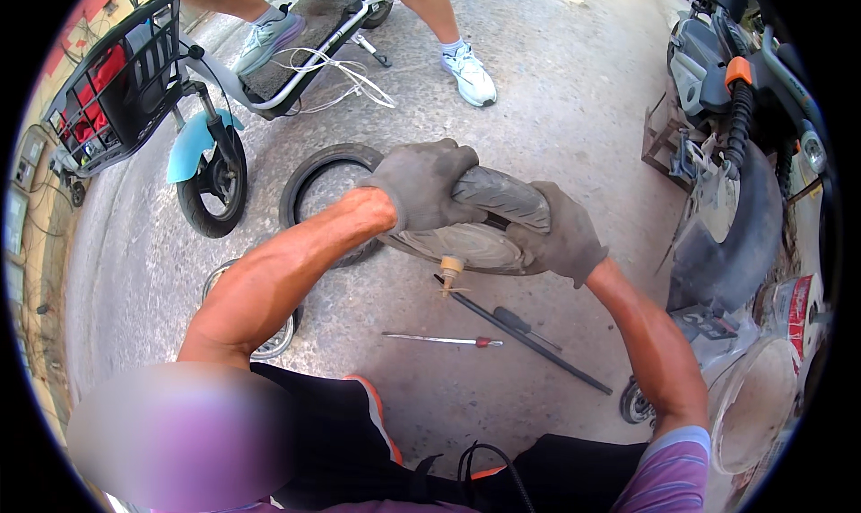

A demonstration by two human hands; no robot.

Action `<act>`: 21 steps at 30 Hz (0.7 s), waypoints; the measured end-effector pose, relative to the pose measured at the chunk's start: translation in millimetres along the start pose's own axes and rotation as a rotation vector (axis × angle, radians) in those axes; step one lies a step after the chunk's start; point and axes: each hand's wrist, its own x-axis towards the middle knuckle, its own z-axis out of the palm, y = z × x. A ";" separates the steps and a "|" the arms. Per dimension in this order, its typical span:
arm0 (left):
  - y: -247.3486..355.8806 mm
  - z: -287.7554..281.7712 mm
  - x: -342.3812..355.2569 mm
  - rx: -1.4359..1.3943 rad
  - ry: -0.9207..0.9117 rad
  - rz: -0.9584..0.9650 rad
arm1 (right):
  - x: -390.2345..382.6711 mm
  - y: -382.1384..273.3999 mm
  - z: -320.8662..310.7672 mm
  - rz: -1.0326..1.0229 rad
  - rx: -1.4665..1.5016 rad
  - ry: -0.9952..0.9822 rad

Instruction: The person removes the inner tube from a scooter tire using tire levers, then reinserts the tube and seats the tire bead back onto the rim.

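Both my hands wear grey work gloves and grip a worn black tyre point(500, 193) held above the ground in front of me. My left hand point(429, 183) is closed over its upper left part. My right hand point(563, 235) is wrapped round its right side, fingers on the sidewall. The tyre is squeezed and tilted, with a dusty grey surface showing below my hands. Just under it is a small tan, cap-like piece point(451, 267), whose kind I cannot make out. Another black tyre point(309, 174) lies flat behind my left forearm, partly hidden.
A long black bar point(529, 338), a dark-handled tool point(520, 323) and a thin metal rod with a red end point(439, 339) lie nearer me. A wheel rim point(285, 338) is partly behind my left arm. A scooter point(211, 168) and a person's legs stand ahead; a motorcycle point(726, 199) and bucket point(753, 405) are right.
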 end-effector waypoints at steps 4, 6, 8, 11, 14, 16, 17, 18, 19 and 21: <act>-2.0 0.2 -0.6 0.006 0.001 0.002 | 2.4 5.6 1.4 -0.046 -0.030 0.011; -3.9 0.4 -1.4 0.006 -0.005 -0.001 | 2.8 6.2 2.2 -0.067 -0.043 0.019; -3.9 -1.2 -2.9 -0.001 -0.002 0.009 | 2.4 5.0 1.2 -0.071 -0.039 0.012; -5.0 -1.9 -4.3 -0.023 -0.005 0.026 | -0.9 -1.6 -2.3 0.006 -0.014 -0.034; -10.4 2.3 -6.2 -0.063 0.030 0.068 | -4.6 -3.2 -2.4 -0.010 -0.021 -0.023; -18.9 5.7 -9.4 -0.131 0.058 0.093 | -6.8 -3.5 -2.8 0.018 -0.003 -0.034; -25.8 6.2 -12.8 -0.184 0.067 0.099 | -7.9 -3.5 -2.6 0.031 0.008 -0.039; -32.5 6.4 -16.5 -0.237 0.077 0.105 | -9.7 -2.9 -3.0 0.040 0.025 -0.038; -38.7 6.2 -20.5 -0.252 0.062 0.057 | -12.0 -1.6 -3.9 0.049 0.041 -0.036; -49.2 8.6 -27.1 -0.293 0.031 -0.036 | -18.6 1.4 -7.7 0.076 0.041 -0.035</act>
